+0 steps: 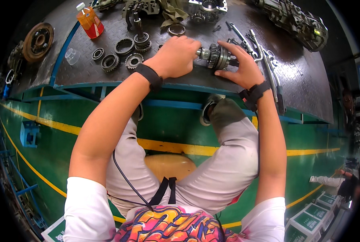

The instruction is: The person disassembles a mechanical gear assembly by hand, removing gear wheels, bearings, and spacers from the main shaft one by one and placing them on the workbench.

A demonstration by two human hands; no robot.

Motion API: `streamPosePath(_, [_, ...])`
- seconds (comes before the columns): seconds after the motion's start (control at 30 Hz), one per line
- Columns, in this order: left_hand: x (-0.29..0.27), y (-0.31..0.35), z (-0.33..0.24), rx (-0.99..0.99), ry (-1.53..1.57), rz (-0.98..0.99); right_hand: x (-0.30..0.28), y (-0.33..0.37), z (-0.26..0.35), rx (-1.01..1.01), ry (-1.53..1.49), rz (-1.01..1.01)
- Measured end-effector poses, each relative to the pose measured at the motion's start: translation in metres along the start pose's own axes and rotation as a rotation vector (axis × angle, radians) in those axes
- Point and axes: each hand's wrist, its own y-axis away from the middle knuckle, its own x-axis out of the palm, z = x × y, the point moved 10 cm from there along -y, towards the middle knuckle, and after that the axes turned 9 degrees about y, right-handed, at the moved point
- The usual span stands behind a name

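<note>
A steel gear shaft [217, 56] with toothed rings lies sideways above the dark metal table. My left hand [174, 55] is closed round its left end, and the fingertips are partly hidden. On the other side, my right hand [241, 66] grips the gear end between thumb and fingers. Left of my left hand lie loose ring gears: a wide toothed ring [124, 46], a small gear [134, 60], a bearing ring [97, 54] and another toothed ring [109, 63]. Behind them a second shaft [139, 30] stands upright in gears.
Wrenches and a ratchet [257, 46] lie right of my hands. A gearbox housing [295, 24] fills the far right. An orange drink bottle [90, 22] and a clear plastic cup [72, 56] are at the left. A rag [173, 13] lies at the back.
</note>
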Motion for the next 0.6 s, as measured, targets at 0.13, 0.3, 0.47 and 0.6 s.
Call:
streamPosePath(0.13, [0.004, -0.002, 0.001, -0.046, -0.030, 0.066, 0.004, -0.004, -0.001, -0.017, -0.005, -0.016])
streamPosePath(0.3, [0.006, -0.007, -0.001, -0.045, -0.003, 0.084, 0.008, -0.016, 0.017, -0.113, -0.014, -0.078])
streamPosePath(0.47, [0.004, -0.006, -0.001, 0.003, 0.043, 0.041, 0.020, -0.029, 0.015, -0.042, -0.019, 0.017])
streamPosePath(0.6, [0.005, -0.010, 0.004, -0.034, 0.016, 0.071, 0.020, -0.035, 0.012, -0.024, 0.025, -0.012])
